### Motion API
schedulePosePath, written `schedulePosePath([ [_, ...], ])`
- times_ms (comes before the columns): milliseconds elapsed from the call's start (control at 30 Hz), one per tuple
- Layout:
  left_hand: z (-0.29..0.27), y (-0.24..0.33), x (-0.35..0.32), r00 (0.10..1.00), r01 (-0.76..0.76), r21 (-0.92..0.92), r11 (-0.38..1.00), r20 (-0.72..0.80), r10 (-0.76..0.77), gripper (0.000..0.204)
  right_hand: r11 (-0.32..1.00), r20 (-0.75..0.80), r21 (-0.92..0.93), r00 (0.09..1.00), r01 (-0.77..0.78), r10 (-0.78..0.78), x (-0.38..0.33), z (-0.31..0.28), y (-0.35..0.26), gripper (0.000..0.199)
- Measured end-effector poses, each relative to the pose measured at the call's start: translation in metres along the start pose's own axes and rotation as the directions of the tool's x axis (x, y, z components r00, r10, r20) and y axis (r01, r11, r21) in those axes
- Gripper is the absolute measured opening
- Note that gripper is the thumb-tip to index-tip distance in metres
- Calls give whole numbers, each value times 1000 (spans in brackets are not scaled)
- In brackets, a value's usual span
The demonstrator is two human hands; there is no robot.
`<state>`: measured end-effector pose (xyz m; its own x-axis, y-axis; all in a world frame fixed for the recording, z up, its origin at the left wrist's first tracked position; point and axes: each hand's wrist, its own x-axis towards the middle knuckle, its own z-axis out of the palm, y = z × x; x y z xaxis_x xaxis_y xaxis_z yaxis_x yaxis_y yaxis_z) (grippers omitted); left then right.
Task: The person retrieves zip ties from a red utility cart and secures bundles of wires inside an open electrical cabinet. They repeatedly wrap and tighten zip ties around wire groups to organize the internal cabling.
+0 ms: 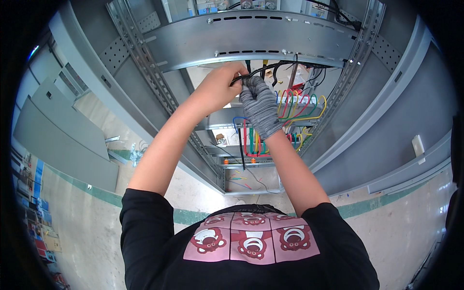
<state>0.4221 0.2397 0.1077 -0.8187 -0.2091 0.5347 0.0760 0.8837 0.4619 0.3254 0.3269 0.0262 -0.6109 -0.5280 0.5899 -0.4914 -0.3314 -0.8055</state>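
Both my arms reach up into an open grey metal cabinet frame. My bare left hand (218, 87) is closed, thumb and fingers pinching the left end of a black cable bundle (274, 66). Close against it, my right hand (261, 105), in a grey striped knit glove, has its fingers curled round the same bundle. The fingertips of the right hand are partly hidden. From my hands the bundle runs right, just below a wide slotted metal crossbar (251, 39).
Looped red, yellow and green wires (302, 105) fill the space right of and below my gloved hand. Slotted uprights (135, 43) flank the opening. A cabinet door (386, 116) stands at the right, and a grey panel (67, 135) at the left. Wire scraps lie at the cabinet's base (253, 183).
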Motion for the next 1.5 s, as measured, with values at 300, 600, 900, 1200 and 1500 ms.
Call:
schedulePosePath([
  [300, -9, -7, 5, 982, -105, -96, 990, 145, 119, 24, 669, 204, -715, 976, 204, -79, 17, -42, -35, 23],
  [600, -18, -19, 10, 860, 485, -482, 730, 416, -296, 18, 725, 270, -662, 963, 189, -4, 22, -48, -32, 25],
  [900, -11, -7, 12, 927, 279, -209, 937, 312, -207, 15, 720, 203, -677, 979, 150, -14, 11, -40, -27, 26],
  [1200, -11, 3, -3, 977, -208, 278, 938, 15, 212, 12, 724, 121, -667, 984, 177, -129, 4, -37, -13, 23],
  [1500, -6, 26, -16, 993, 4, 581, 814, -100, 66, 18, 932, 64, -351, 996, 86, -68, -14, -19, -30, 17],
])
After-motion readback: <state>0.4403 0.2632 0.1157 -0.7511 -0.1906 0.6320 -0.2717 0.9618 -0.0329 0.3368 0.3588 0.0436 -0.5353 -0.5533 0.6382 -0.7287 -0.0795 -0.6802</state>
